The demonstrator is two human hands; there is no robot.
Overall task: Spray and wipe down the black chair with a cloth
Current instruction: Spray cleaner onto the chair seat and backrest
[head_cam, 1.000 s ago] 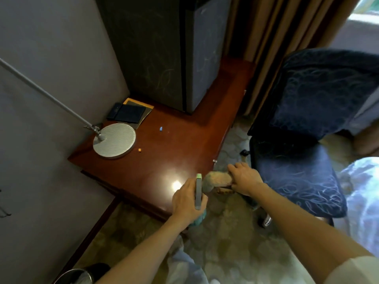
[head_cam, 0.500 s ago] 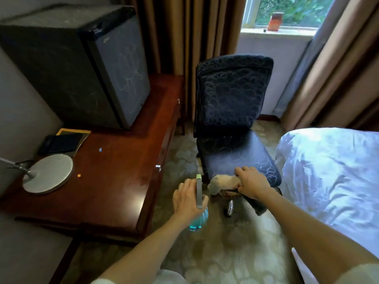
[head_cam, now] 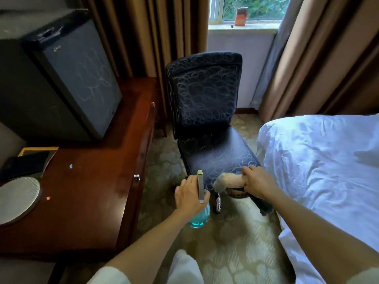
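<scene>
The black chair (head_cam: 207,103) with a pale swirl pattern stands in the middle, between the desk and the bed, its seat facing me. My left hand (head_cam: 188,193) grips a spray bottle (head_cam: 201,216) with blue liquid and a pale green nozzle, held just in front of the seat's front edge and pointed at it. A faint mist hangs over the seat. My right hand (head_cam: 256,182) grips a bunched beige cloth (head_cam: 227,180) at the seat's front right corner. The chair's base is mostly hidden; one caster shows below the seat.
A dark red wooden desk (head_cam: 98,193) at the left carries a black mini fridge (head_cam: 61,78), a round grey lamp base (head_cam: 16,197) and dark folders. A white bed (head_cam: 320,171) stands close at the right. Brown curtains and a window sill lie behind the chair. Patterned carpet covers the floor.
My view has swung right from the desk to the chair and come closer. Both hands keep the bottle and cloth and now sit at the seat's front edge.
</scene>
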